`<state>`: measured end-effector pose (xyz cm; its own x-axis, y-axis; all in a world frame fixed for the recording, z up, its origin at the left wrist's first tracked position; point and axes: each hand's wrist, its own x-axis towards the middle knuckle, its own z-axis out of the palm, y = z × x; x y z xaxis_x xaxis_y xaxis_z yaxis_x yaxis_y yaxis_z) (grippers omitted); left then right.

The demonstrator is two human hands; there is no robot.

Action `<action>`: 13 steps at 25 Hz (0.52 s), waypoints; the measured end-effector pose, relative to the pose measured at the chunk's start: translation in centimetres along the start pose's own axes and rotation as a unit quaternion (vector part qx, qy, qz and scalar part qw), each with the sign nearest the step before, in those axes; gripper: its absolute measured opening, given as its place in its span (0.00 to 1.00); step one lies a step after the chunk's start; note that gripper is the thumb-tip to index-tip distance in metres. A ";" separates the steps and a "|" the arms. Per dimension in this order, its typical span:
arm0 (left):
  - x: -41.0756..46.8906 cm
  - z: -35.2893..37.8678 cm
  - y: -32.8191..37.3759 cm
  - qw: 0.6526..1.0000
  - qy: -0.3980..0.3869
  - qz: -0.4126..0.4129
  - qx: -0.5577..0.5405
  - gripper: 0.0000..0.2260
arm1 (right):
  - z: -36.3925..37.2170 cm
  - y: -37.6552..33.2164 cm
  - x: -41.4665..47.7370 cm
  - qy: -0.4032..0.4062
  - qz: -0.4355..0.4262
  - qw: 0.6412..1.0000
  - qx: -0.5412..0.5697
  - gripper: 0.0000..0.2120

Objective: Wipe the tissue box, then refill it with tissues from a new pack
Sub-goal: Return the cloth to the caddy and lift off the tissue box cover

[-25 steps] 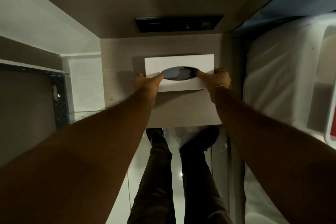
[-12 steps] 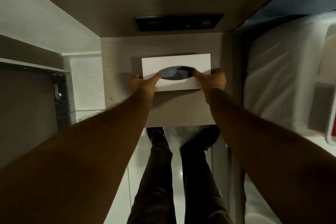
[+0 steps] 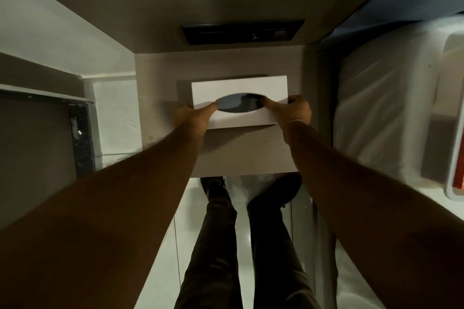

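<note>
A white tissue box [image 3: 241, 88] with a dark oval slot in its top sits on a small pale wooden bedside table [image 3: 226, 155]. My left hand [image 3: 193, 118] grips the box's left end, thumb reaching to the slot's left tip. My right hand [image 3: 292, 111] holds the right end, thumb at the slot's right tip, a thin band on the wrist. No tissue shows in the slot. No cloth or new tissue pack is in view.
A dark panel [image 3: 242, 32] is set in the wall behind the table. A bed with white sheets [image 3: 386, 113] lies close on the right. A grey ledge [image 3: 40, 98] stands at left. My legs and dark shoes [image 3: 248, 190] are on the glossy floor below.
The box and both hands have shifted slightly left across the table; the grip on both ends is unchanged.
</note>
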<state>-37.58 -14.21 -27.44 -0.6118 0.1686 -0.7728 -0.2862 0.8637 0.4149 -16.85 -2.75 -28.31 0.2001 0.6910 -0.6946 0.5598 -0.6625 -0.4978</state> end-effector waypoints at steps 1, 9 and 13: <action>0.0 -0.1 0.1 1.000 0.002 0.001 0.004 0.27 | 0.0 0.0 0.1 -0.004 0.001 1.000 -0.003 0.30; -1.7 0.6 -0.5 0.997 0.043 -0.016 -0.064 0.27 | 0.3 0.2 0.4 -0.019 -0.004 1.000 -0.009 0.29; -1.7 1.0 -0.3 0.998 0.036 0.002 -0.055 0.30 | 0.6 0.3 0.3 -0.001 -0.009 1.000 0.003 0.26</action>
<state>-35.70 -14.23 -26.71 -0.6630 0.1338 -0.7365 -0.3606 0.8051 0.4709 -17.13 -2.88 -29.01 0.1878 0.7022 -0.6867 0.5577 -0.6518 -0.5140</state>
